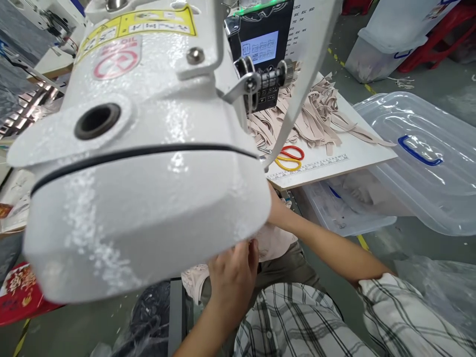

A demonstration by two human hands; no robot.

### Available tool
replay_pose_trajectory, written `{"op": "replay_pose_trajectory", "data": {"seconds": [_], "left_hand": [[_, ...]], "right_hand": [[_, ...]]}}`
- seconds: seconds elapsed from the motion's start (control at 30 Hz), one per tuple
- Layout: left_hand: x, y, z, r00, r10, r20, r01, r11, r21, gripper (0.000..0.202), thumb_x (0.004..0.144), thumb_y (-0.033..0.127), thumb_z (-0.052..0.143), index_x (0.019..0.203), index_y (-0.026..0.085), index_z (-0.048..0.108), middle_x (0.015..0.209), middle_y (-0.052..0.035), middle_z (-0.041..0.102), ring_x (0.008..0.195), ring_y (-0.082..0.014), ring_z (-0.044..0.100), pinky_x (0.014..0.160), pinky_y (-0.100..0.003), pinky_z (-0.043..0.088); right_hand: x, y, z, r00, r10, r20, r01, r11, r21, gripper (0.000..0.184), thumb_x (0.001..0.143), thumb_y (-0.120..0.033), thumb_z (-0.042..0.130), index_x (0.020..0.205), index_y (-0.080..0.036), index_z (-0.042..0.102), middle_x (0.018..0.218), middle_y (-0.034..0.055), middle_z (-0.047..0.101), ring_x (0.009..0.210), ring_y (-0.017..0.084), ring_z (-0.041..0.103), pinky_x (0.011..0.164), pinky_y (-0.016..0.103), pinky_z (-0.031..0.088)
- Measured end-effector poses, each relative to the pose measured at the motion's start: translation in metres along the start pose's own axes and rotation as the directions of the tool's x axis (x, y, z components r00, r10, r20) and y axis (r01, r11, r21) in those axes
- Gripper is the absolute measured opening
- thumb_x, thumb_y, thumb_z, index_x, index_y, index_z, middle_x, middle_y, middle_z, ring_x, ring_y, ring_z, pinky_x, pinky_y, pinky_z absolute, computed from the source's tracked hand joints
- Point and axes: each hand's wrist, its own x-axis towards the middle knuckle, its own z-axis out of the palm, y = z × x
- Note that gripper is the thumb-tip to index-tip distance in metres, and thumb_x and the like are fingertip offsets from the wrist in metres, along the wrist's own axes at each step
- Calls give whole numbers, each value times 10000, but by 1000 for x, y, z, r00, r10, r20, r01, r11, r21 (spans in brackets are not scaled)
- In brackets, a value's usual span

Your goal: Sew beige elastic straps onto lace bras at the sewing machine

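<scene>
A large white sewing machine head (141,163) fills the left and middle of the head view. My left hand (234,275) reaches up under its front edge, fingers curled against pale pink fabric (273,243); what they grip is hidden. My right forearm (327,245) runs up behind the machine, and the right hand itself is out of sight behind it. The pink fabric hangs down over my lap, above plaid sleeves and shirt (297,322).
The machine's control panel with a lit screen (260,47) stands behind. A white table (334,158) carries a pile of beige strips (316,119) and red and yellow rubber bands (290,157). Clear plastic bins (420,158) stand to the right on the floor.
</scene>
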Motion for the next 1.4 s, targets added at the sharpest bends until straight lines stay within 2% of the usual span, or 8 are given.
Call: {"op": "replay_pose_trajectory", "data": {"seconds": [0.23, 0.33, 0.47, 0.53, 0.6, 0.77, 0.97, 1.4], "left_hand": [[-4, -6, -1, 1000, 12, -25, -13, 1000, -19, 450, 915, 270, 614, 1357, 218, 552, 1209, -173, 588, 1145, -321, 577, 988, -453, 434], [-10, -19, 3, 992, -113, -49, 102, 979, -174, 452, 936, 355, 590, 1350, 190, 518, 1177, -170, 593, 1141, -315, 573, 957, -450, 465], [-15, -37, 13, 914, -354, 196, 402, 733, -549, 423, 995, 458, 442, 1313, 185, 494, 1168, -151, 629, 1151, -274, 619, 977, -416, 501], [-15, -42, 17, 867, -363, 342, 498, 579, -646, 439, 986, 495, 425, 1291, 185, 490, 1194, -150, 635, 1156, -268, 632, 981, -408, 512], [-13, -44, 18, 830, -373, 414, 557, 525, -644, 452, 939, 531, 492, 1228, 184, 510, 1199, -150, 634, 1167, -290, 625, 986, -428, 508], [-7, -39, 13, 774, -449, 446, 633, 530, -565, 430, 825, 550, 628, 1050, 198, 526, 1027, -102, 636, 1088, -315, 629, 977, -472, 485], [-2, -28, 8, 739, -502, 448, 673, 528, -518, 475, 799, 512, 672, 1109, 188, 517, 1095, -124, 628, 1092, -320, 616, 955, -466, 471], [4, -19, 13, 818, -491, 299, 575, 676, -462, 602, 808, 544, 703, 1230, 181, 473, 1185, -139, 563, 1154, -322, 569, 943, -441, 478]], "right_hand": [[-4, 3, -1, 991, -88, -103, 99, 990, 98, 68, 807, -161, 556, 850, -213, 549, 970, 40, 590, 747, 162, 521, 701, 298, 477], [-16, 7, -2, 985, -37, -169, 68, 981, 180, 113, 873, -298, 582, 932, -201, 580, 1064, 59, 599, 743, 145, 524, 664, 281, 472], [-39, 14, 0, 983, 84, -166, -29, 951, 309, 230, 909, -370, 587, 1054, -191, 587, 1038, 54, 596, 806, 145, 564, 657, 266, 460], [-50, 14, 2, 982, 98, -162, -42, 947, 319, 237, 904, -378, 600, 1048, -190, 586, 1003, 48, 599, 807, 147, 567, 643, 263, 452], [-58, 12, 3, 984, 91, -155, -39, 949, 313, 234, 892, -390, 617, 1018, -195, 585, 957, 39, 593, 788, 149, 560, 631, 265, 449], [-67, 6, 4, 991, 63, -121, -23, 951, 308, 228, 874, -403, 645, 991, -221, 574, 956, 39, 587, 813, 164, 562, 645, 277, 466], [-68, 6, 4, 991, 37, -131, 1, 961, 278, 228, 849, -368, 653, 995, -219, 561, 977, 45, 596, 835, 169, 572, 662, 282, 478], [-67, 2, -4, 993, 78, -90, -50, 957, 284, 280, 806, -412, 661, 970, -207, 564, 956, 39, 616, 843, 178, 575, 742, 307, 469]]}}
